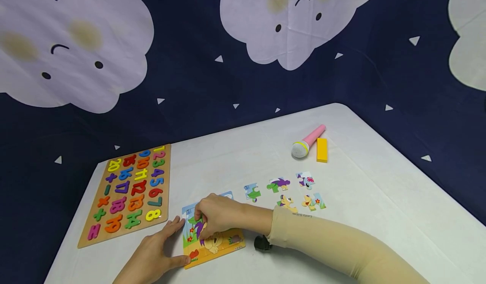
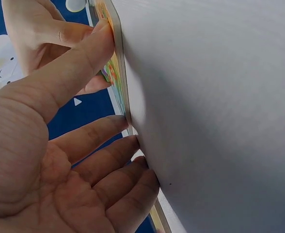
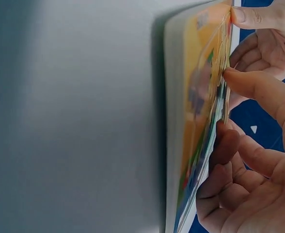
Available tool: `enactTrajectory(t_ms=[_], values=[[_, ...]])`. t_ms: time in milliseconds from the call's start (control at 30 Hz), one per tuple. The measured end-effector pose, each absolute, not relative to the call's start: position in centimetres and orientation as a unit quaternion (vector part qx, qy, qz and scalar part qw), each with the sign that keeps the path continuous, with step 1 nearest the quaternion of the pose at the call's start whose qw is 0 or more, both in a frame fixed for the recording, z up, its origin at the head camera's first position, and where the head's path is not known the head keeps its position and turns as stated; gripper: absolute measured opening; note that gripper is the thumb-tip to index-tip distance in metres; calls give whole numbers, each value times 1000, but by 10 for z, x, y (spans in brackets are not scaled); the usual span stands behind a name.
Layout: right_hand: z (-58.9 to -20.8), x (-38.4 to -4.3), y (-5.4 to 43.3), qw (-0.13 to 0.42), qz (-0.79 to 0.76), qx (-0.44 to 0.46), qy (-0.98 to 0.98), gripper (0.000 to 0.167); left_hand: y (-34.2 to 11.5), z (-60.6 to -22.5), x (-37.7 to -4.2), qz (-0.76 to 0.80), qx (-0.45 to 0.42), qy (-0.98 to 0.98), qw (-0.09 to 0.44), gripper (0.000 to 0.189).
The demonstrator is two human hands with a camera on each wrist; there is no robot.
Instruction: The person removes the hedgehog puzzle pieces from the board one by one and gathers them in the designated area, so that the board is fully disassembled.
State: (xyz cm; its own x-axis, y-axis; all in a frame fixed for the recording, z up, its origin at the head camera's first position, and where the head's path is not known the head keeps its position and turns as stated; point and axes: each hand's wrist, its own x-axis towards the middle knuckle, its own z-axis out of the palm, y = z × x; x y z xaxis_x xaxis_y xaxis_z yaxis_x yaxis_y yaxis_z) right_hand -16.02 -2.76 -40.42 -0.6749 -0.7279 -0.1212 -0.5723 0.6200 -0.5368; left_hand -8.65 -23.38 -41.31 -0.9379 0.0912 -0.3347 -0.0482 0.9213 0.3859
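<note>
The puzzle board (image 1: pixel 212 256) lies flat on the bench (image 1: pixel 220 155); at its left side the left hand (image 1: pixel 153 250) is spread, thumb on the near left corner, fingertips by the left edge; over the board's middle the right hand (image 1: pixel 219 212) pinches what looks like a thin puzzle piece (image 3: pixel 226 108) between thumb and forefinger, though the fingers hide most of it; 5 loose pieces (image 1: pixel 279 186) lie beyond the board's right side, in 2 rough rows, 3 in the farther and 2 in the nearer; a black object (image 1: pixel 261 243) sits just right of the board, partly covered by the cuff of a beige sleeve (image 1: pixel 330 242); left of the board lies a number board (image 1: pixel 127 189) with coloured numerals and signs; well beyond the board, to its right, are a pink microphone (image 1: pixel 309 141) and a yellow block (image 1: pixel 322 150), side by side; behind the board and bench hangs a dark blue cloth (image 1: pixel 186 56) with pale clouds.
</note>
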Motion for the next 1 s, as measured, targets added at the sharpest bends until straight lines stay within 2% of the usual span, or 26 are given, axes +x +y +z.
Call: enactTrajectory(t_ms=[1000], values=[[-399, -171, 22, 161, -268, -383, 869, 30, -233, -415, -87, 192, 4, 964, 181, 105]])
